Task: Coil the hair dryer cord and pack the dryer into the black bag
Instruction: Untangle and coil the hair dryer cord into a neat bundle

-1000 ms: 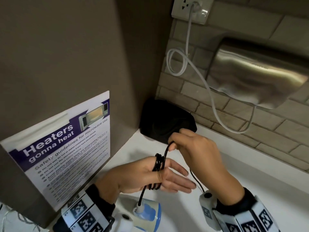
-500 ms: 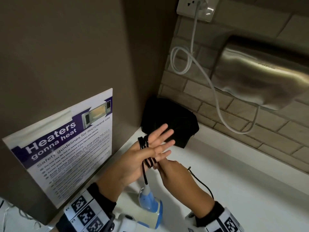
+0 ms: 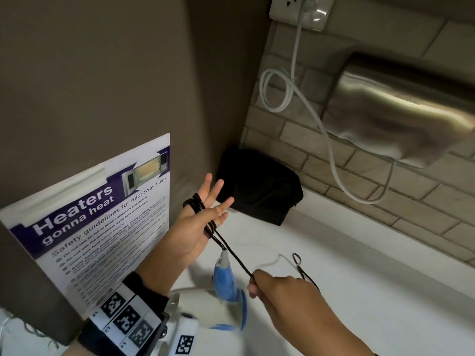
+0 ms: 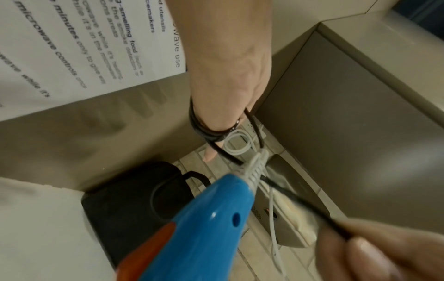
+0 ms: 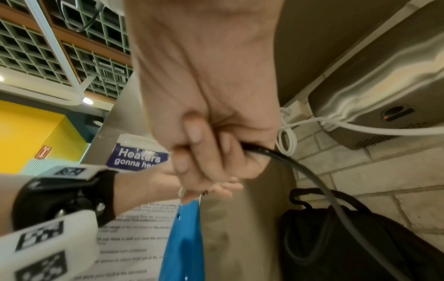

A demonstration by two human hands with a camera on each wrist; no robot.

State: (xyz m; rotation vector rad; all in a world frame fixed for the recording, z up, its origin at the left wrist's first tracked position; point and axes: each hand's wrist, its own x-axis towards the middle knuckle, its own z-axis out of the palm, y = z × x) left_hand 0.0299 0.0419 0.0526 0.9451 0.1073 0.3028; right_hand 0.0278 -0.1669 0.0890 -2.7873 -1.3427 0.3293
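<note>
The thin black power cord (image 3: 196, 204) lies in several turns round the straight, spread fingers of my left grip (image 3: 190, 227), which is flat and open above the white desk (image 3: 372, 291). From there it runs taut down to my right grip (image 3: 277, 286), where thumb and curled fingers pinch it. Its near end enters the grey ribbed sleeve of the blue and white handheld appliance (image 3: 226, 281) just below my left wrist.

Nothing closes over the turns, so I judge that a hard pull could slide them off my fingertips or drag the appliance over. The slack tail beyond my right grip kinks into a small loop and may knot.

A soft black pouch (image 3: 259, 186) sits in the corner, and a white cable (image 3: 331, 155) runs from the wall socket (image 3: 298, 11) to the brushed steel hand dryer (image 3: 401, 109). The purple and white poster (image 3: 102, 219) reads "Heaters gonna heat" and "Safety guidelines for microwave use"; I see no brand on the appliance
</note>
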